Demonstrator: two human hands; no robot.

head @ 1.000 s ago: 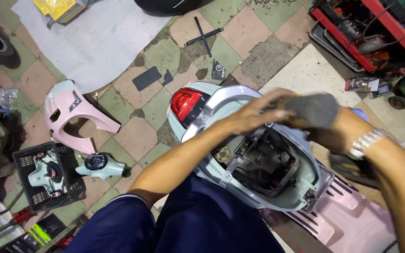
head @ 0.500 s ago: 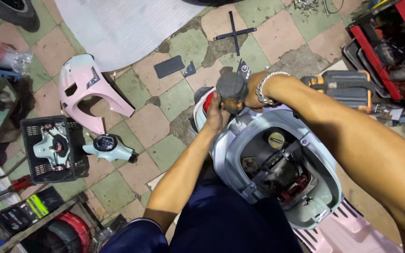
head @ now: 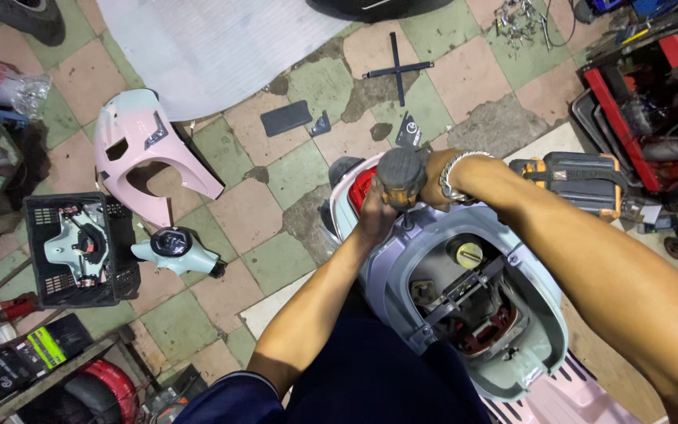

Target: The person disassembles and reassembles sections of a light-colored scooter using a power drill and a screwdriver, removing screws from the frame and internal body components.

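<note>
Below me stands a pale scooter body (head: 402,298) with its seat off, so the open compartment and a yellow fuel cap (head: 469,253) show. A grey power tool (head: 402,174) stands upright over the rear of the scooter, just behind the red tail light (head: 361,188). My right hand (head: 433,182), with a metal bracelet on its wrist, grips the tool from the right. My left hand (head: 376,216) holds it from below and the left, its fingers partly hidden behind the tool.
A pink body panel (head: 138,153) and a pale blue part (head: 174,251) lie on the tiled floor at left, beside a black crate (head: 80,250). A cross wrench (head: 396,67) lies ahead. An orange-and-grey tool case (head: 578,177) and a red rack (head: 645,102) stand at right.
My view has shifted so the scooter sits lower and more central. Both hands came together with the grey tool at the scooter's rear and now hold it nearly still there.
</note>
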